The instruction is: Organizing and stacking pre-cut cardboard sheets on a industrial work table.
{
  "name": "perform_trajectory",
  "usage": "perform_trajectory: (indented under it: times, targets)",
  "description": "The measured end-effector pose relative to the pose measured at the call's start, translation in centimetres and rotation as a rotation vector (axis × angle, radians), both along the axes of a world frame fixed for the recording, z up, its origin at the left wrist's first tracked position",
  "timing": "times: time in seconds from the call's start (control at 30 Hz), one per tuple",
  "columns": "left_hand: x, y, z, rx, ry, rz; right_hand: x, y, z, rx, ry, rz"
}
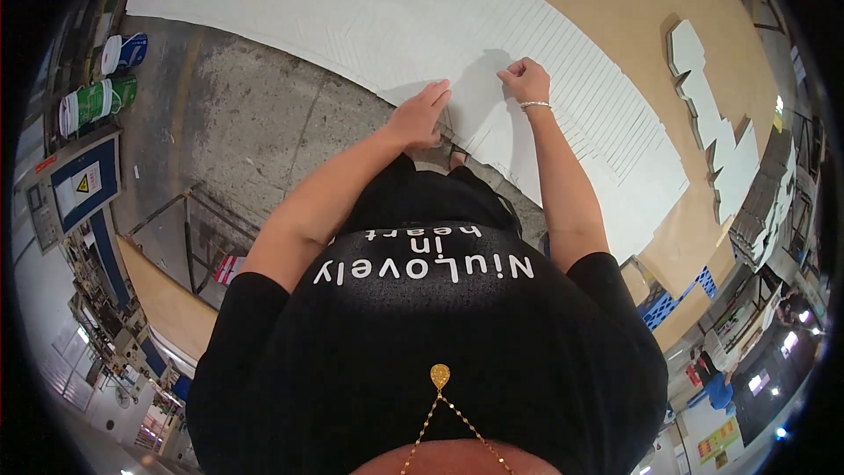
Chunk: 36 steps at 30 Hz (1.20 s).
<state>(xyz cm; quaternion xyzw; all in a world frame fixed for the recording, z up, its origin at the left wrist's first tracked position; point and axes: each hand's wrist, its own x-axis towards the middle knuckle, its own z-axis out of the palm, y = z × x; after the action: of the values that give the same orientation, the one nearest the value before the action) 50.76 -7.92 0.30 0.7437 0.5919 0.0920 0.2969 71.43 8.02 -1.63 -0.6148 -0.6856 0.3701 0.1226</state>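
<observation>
The large white scored sheet (527,97) lies on the brown table (633,18) straight ahead, its long axis running left-right; right hand (526,79) pinches its surface, left hand (420,114) presses its near edge.

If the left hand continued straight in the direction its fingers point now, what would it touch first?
Probably more of the large white sheet: the left hand rests at its near edge, fingers pointing across it. No other thing appears on that line, though depth is hard to judge.
</observation>
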Motion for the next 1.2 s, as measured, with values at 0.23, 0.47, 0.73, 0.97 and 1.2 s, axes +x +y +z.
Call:
perform_trajectory:
  times: [0.23, 0.47, 0.73, 0.97, 1.2]
  targets:
    - [-0.2, -0.2, -0.2, 0.007, 0.006, -0.018, -0.4, -0.1, -0.3, -0.011, 0.027, -0.018]
    - [-0.6, 0.0, 0.2, -0.034, 0.01, -0.031, -0.7, 0.2, -0.2, 0.003, -0.021, 0.033]
    - [0.5, 0.2, 0.5, -0.039, 0.044, -0.018, 1.9, -1.0, 1.1, 0.032, 0.016, -0.021]
    - [0.7, 0.5, 1.9, -0.018, 0.139, -0.039, 18.0, -9.6, -0.4, 0.503, -0.34, -0.522]
    - [1.6, 0.4, 1.9, 0.029, 0.148, -0.079, 30.0, -15.6, -0.3, -0.094, -0.696, -0.934]
